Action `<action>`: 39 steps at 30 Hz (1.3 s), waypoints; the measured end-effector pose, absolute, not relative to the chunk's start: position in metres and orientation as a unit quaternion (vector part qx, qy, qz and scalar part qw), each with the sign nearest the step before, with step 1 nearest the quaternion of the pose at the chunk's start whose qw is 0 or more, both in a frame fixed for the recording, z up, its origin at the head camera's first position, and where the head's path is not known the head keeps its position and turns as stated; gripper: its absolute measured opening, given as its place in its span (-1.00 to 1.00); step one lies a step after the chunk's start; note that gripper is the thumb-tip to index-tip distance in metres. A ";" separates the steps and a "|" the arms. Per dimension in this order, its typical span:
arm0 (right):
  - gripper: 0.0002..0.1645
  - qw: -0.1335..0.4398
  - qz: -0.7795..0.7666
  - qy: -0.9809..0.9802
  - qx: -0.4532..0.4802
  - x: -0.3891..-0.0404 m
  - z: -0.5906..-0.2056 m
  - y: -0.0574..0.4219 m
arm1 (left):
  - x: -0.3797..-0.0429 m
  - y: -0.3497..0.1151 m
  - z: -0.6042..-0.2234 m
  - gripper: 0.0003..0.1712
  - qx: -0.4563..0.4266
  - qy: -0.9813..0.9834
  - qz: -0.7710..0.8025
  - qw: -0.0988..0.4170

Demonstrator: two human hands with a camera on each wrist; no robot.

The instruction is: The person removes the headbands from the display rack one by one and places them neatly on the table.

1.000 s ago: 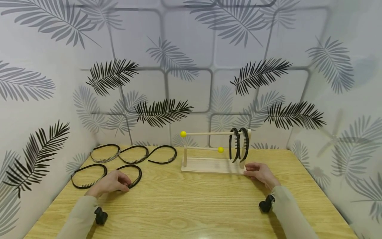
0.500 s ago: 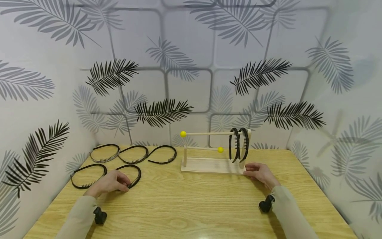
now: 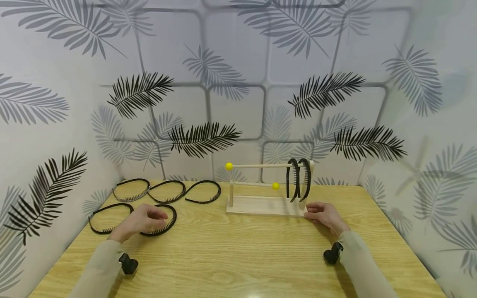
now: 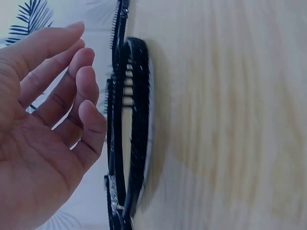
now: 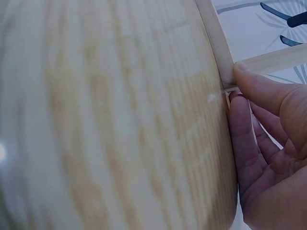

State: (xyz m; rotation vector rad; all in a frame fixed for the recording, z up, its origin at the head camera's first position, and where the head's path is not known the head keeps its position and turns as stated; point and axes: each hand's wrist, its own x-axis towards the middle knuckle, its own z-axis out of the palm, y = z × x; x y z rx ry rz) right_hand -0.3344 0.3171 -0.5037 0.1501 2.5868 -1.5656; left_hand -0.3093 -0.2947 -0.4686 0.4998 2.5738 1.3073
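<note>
L hand point(image 3: 139, 221) hovers just over the near headband point(image 3: 175, 218), abt 11 o'clock from the person, fingers loosely bent, nothing held; 4 other headbands point(image 3: 205, 202) lie from its 9 to 1 o'clock. R hand point(image 3: 326, 217) pinches the wooden rack's point(image 3: 266, 205) 4 o'clock corner, w/ 2 blk headbands point(image 3: 308, 182) hanging above.

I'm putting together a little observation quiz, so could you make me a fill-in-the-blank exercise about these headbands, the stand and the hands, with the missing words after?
From the upper bar of the wooden stand hang ____ headbands.
On the table lie ____ other headbands.
The balls on the stand are coloured ____.
The stand's base is touched by the ____ hand.

Missing words: two; five; yellow; right.
</note>
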 end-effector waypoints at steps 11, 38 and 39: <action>-0.36 0.055 -0.515 0.853 0.060 -0.335 -0.503 0.318 | -0.316 -0.269 -0.463 -0.52 0.185 0.850 0.486 0.084; -0.34 0.055 -0.513 0.855 0.053 -0.334 -0.505 0.317 | -0.333 -0.195 -0.457 -0.70 0.191 0.799 0.570 -0.003; -0.34 0.056 -0.516 0.853 0.052 -0.334 -0.505 0.317 | -0.333 -0.192 -0.457 -0.71 0.194 0.797 0.573 -0.008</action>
